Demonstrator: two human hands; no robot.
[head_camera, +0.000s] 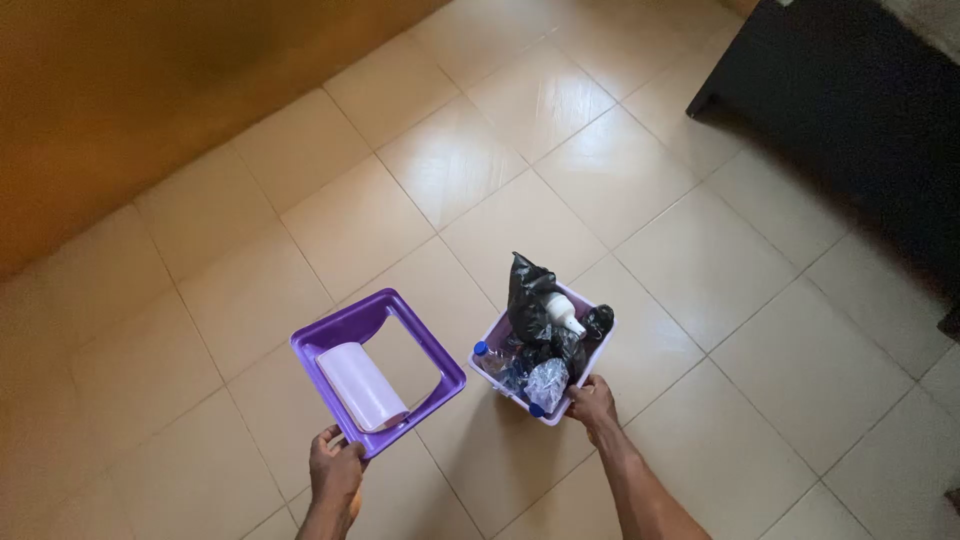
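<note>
Both hands are busy, one on each purple piece. Down at the lower left, the left hand (335, 468) is closed on the near corner of a purple swing lid frame (377, 368), fingers wrapped over its rim, and holds it up clear of the tiled floor (450, 160). Just ahead of that hand, inside the frame, a pale lilac flap (362, 386) hangs tilted, its rounded end nearest the fingers, and through the open part of the frame beyond it the floor shows.

To the right of it, well apart, the right hand (592, 403) grips the near rim of a small lilac waste bin (598, 352), thumb and fingers pinched on the edge. The bin sits directly in front of this hand and is packed to the top. A crumpled black plastic bag (530, 292) sticks up out of it on the far side from the hand, with a white bottle (563, 315) lying against the bag. Closer to the fingers sits a scrunched clear wrapper (547, 381), and off toward the lid's side a clear plastic bottle with a blue cap (492, 357) leans on the rim.

Far beyond the right hand, up in the corner, stands a piece of dark furniture (850, 110). Beyond the left hand runs an ochre wall (130, 90).
</note>
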